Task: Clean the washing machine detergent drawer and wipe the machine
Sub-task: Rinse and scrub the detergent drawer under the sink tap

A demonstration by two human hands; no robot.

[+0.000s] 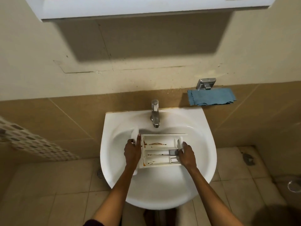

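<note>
A white detergent drawer (pixel 160 150) lies across the basin of a white sink (pixel 205 144), its three compartments streaked with brown residue. My left hand (pixel 132 151) grips the drawer's curved white front panel at the left end. At the right end, my right hand (pixel 187 154) holds the drawer's rear edge, fingers curled beside a small grey insert. The chrome tap (pixel 155 114) stands just behind the drawer, and I see no water running from it.
A blue cloth (pixel 211 97) hangs on a chrome wall holder (pixel 206 83) to the right above the sink. A white cabinet (pixel 146 7) juts out overhead. Tiled floor with a round drain (pixel 100 174) lies left below the sink.
</note>
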